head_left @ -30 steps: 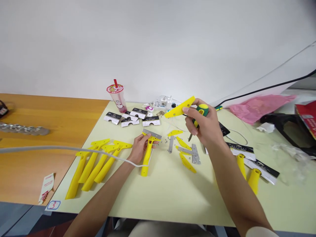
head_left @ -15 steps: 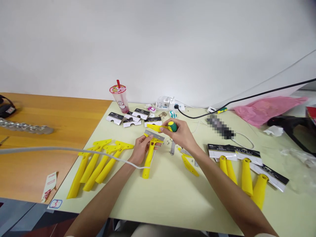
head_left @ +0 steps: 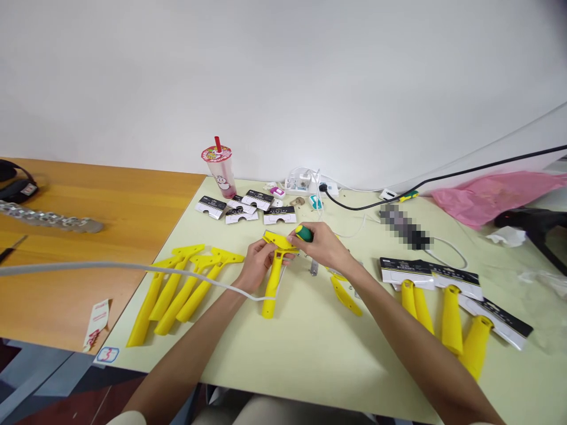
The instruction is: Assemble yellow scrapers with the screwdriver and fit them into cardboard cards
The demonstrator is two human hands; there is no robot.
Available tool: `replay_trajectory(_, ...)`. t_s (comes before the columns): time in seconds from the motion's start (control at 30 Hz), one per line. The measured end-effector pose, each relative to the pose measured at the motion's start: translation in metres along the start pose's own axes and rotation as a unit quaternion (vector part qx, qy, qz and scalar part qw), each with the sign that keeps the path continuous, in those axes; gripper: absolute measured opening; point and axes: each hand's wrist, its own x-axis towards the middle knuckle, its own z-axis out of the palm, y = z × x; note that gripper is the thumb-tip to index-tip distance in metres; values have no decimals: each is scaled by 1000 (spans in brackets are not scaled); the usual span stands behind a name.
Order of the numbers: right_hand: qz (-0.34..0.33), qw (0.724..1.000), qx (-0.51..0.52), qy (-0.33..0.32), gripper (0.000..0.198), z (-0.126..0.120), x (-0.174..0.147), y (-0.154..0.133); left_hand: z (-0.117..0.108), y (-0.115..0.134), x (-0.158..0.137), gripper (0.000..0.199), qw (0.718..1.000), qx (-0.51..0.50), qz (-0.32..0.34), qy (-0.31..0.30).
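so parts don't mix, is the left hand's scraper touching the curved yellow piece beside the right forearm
Apart: the head view shows pale tabletop between the scraper and the curved yellow piece.

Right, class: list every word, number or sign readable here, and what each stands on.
"3", probably: blue-edged sticker on the pale table.
Too small or blurred: print on the cup, black-and-white cards, paper slip and black object far left.
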Motion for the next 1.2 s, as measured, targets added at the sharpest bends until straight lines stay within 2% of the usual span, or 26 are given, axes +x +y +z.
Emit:
replay_trajectory(0.23, -7, 1000, 5, 16, 25, 1, 3, 5, 0, 4, -3, 33, 997, -18, 11, -72)
replay_trajectory(0.47, -15, 1000, 1, -18, 32, -7, 2, 8, -3, -4, -2, 43, 996, 37, 7, -85)
replay_trajectory(0.77, -3, 999, 2, -35, 39, -12, 0, 6, -5, -7, 1, 56, 993, 51, 11, -109)
replay_trajectory(1.2, -62, 997, -7, -48, 18, -14, -3, 4, -2, -4, -4, 51, 989, 85, -7, -121)
